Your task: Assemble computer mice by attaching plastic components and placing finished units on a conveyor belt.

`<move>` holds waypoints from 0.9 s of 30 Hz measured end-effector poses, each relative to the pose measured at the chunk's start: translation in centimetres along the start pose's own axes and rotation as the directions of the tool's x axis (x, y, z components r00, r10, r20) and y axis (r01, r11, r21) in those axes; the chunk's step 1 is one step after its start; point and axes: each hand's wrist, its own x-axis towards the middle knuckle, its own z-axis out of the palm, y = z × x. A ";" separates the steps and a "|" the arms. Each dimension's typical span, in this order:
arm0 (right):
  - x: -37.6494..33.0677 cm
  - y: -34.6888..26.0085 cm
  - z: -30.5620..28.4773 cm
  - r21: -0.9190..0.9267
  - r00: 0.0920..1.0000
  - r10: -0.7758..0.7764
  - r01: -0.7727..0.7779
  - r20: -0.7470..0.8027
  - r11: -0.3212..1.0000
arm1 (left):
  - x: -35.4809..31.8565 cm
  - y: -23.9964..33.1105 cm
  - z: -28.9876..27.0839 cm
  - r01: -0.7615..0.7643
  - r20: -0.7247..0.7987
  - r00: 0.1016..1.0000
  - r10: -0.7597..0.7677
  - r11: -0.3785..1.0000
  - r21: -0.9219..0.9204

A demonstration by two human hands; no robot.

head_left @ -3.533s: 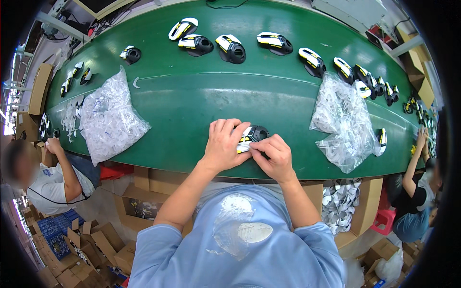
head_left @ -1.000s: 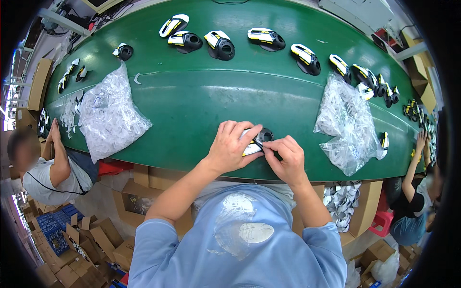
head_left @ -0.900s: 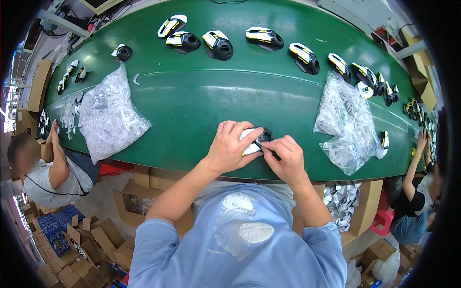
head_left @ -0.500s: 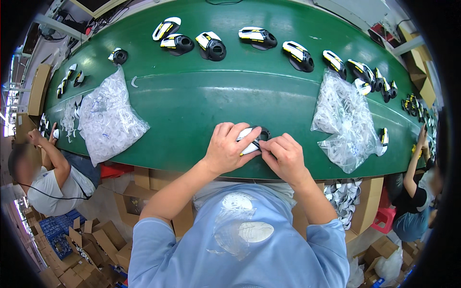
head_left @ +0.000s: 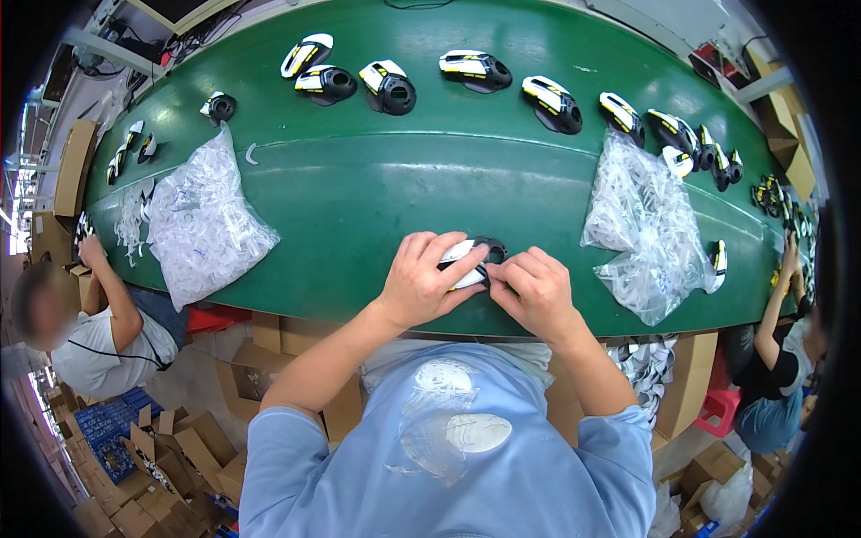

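A black plastic shell with white panels and yellow marks (head_left: 492, 250) is held low over the near edge of the green table. My left hand (head_left: 420, 280) wraps its white end, thumb and fingers on either side. Against the shell's right side, my right hand (head_left: 536, 289) is closed in a pinch. Whatever lies between those fingertips is hidden. A round opening shows at the shell's black end.
More such shells (head_left: 390, 88) lie spaced along the far green surface (head_left: 377, 197). Clear bags of translucent plastic pieces stand left (head_left: 202, 224) and right (head_left: 641, 224). A single white-and-black shell (head_left: 719, 260) lies beside the right bag. Co-workers (head_left: 112, 332) sit at both sides.
The shells in the far middle row have shifted slightly left. The left co-worker's raised hand has come down to the table. My hands stay nearly in place on the shell.
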 end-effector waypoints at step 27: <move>-23.5 2.0 -7.2 0.121 0.387 0.572 -0.744 -0.723 0.657 | -0.7 -1.7 -0.5 -0.089 0.144 0.986 0.085 0.996 0.025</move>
